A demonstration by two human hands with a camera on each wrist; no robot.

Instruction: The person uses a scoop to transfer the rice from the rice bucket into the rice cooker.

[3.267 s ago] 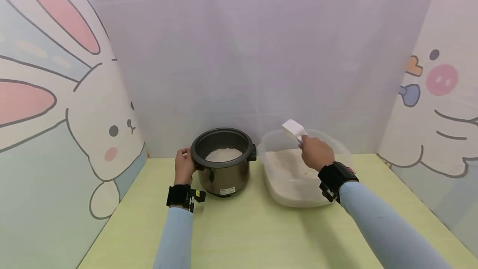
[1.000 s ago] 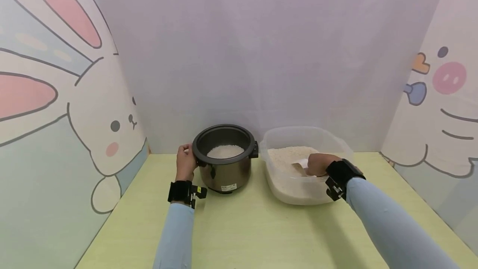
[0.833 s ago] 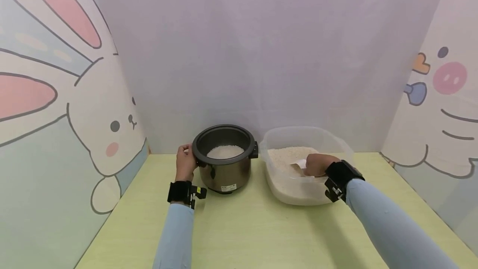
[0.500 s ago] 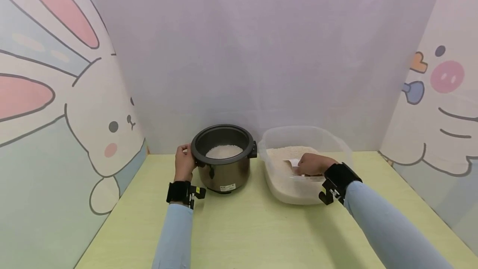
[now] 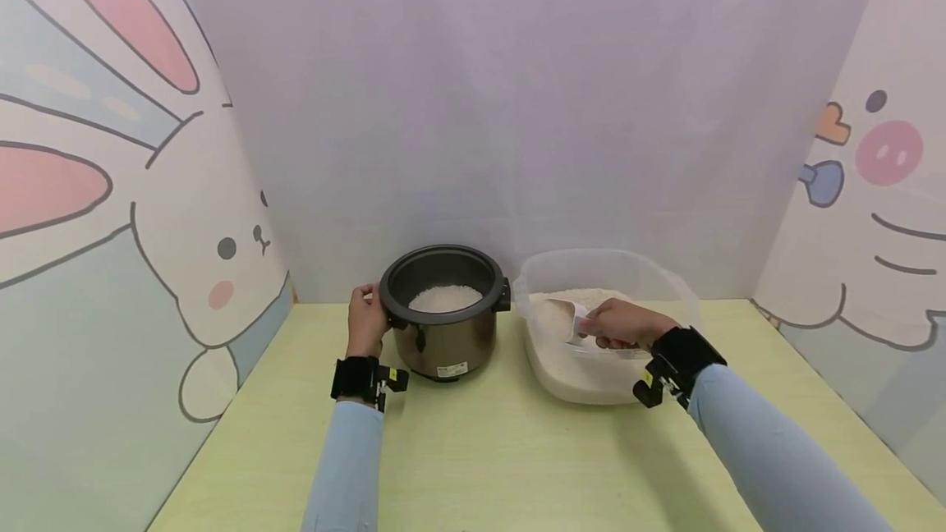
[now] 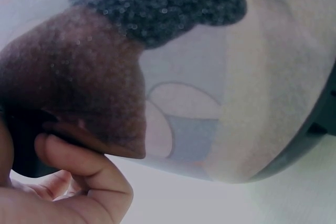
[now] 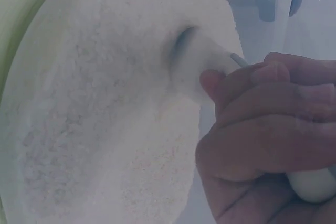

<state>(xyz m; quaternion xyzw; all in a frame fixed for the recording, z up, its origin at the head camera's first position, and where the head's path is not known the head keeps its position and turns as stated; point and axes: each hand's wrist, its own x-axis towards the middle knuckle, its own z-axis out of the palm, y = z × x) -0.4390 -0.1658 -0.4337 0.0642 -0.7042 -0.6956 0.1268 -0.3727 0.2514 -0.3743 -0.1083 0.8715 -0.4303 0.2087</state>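
Note:
A dark rice cooker (image 5: 443, 349), lidless, stands at the back of the table with white rice (image 5: 445, 298) inside. My left hand (image 5: 365, 325) holds the black handle on its left side; the left wrist view shows curled fingers (image 6: 89, 169) around that handle (image 6: 29, 145). To the cooker's right is a translucent plastic tub (image 5: 572, 380) of rice (image 5: 545, 314). Inside the tub, my right hand (image 5: 624, 323) grips a white scoop (image 5: 580, 322) by its handle, its cup at the rice and its mouth facing left. In the right wrist view, curled fingers (image 7: 273, 124) wrap the scoop's handle.
Tub and cooker stand side by side on a pale yellow-green table (image 5: 488, 458), a narrow gap between them. Close behind both hangs a pale lilac cloth (image 5: 473, 121). Cartoon-printed panels close in the left and right sides.
Earlier the right hand held the scoop raised above the tub, then lowered it into the rice. Now the scoop is turned and shifted slightly left. The left hand and cooker stay in place.

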